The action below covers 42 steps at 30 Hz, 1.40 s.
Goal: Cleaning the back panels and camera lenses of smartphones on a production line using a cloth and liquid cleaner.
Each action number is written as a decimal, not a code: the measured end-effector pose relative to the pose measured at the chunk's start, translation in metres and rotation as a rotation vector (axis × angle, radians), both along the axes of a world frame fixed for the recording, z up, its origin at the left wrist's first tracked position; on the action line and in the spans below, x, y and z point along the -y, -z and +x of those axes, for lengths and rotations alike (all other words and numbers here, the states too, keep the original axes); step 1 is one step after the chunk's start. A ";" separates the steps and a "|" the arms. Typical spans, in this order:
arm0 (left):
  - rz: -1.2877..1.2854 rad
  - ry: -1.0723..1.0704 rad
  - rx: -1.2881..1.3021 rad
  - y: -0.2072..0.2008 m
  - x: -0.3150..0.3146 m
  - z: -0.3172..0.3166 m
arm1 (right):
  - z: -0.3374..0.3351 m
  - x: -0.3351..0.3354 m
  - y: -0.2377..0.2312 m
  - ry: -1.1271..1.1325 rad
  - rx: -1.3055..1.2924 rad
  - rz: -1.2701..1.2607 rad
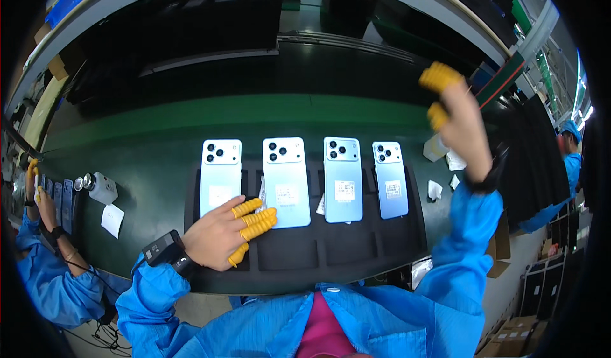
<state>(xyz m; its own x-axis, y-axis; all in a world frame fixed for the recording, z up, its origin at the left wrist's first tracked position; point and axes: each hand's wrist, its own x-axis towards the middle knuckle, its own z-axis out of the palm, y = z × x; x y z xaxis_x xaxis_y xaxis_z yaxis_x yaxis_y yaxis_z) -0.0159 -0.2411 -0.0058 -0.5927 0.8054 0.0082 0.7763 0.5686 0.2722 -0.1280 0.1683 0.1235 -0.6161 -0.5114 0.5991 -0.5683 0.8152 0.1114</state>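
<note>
Several light blue smartphones lie back up in a row on a black foam tray (286, 256), each with a white label. My left hand (219, 234), in yellow finger cots, lies flat with its fingers stretched out. Its fingertips touch the lower left corner of the second phone (286, 176), and the hand covers the lower end of the leftmost phone (221, 167). My right hand (455, 106), also in yellow cots and slightly blurred, is raised beyond the rightmost phone (390, 180). Its thumb and fingers are apart with nothing seen between them. A whitish bottle (435, 148) stands beside it, partly hidden.
On the green table (153, 141) a white bottle with a metal cap (102, 187) and a paper slip (112, 220) sit at left. Crumpled white tissue (435, 190) lies right of the tray. A co-worker's hands (43, 202) and dark phones are at far left. Dark racks line the back.
</note>
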 end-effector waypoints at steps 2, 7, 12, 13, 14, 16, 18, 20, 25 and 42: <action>-0.009 -0.006 -0.001 0.002 -0.001 -0.001 | 0.037 0.018 0.049 0.012 0.220 -0.088; 0.047 -0.023 0.040 0.003 -0.002 -0.002 | 0.057 -0.002 0.142 0.258 0.355 -0.672; 0.009 -0.031 0.156 0.005 -0.002 -0.004 | 0.072 -0.009 0.142 0.261 0.301 -0.814; 0.001 -0.026 0.159 0.005 0.001 -0.001 | 0.069 -0.005 0.145 0.205 0.329 -0.881; 0.024 -0.046 0.187 0.003 0.005 0.003 | 0.067 0.000 0.145 0.216 0.345 -0.893; 0.027 -0.046 0.215 0.000 0.004 0.001 | 0.069 0.001 0.144 0.258 0.363 -0.949; 0.033 0.004 0.272 -0.001 0.005 -0.004 | 0.075 -0.003 0.144 0.256 0.350 -0.961; 0.077 0.000 0.304 -0.003 0.005 -0.007 | 0.074 -0.002 0.145 0.317 0.335 -1.031; 0.083 0.035 0.348 -0.004 0.004 -0.014 | 0.075 -0.006 0.146 0.322 0.382 -1.041; 0.170 0.045 0.397 0.001 0.004 -0.011 | 0.082 -0.009 0.146 0.296 0.402 -1.029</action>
<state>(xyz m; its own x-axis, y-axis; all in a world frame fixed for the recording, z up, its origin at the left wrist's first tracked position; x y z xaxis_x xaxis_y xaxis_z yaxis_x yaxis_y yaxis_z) -0.0265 -0.2455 -0.0071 -0.5409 0.8374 -0.0786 0.6158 0.4579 0.6411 -0.0456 0.1772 -0.0229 -0.8724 0.3045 0.3823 -0.1828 0.5223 -0.8329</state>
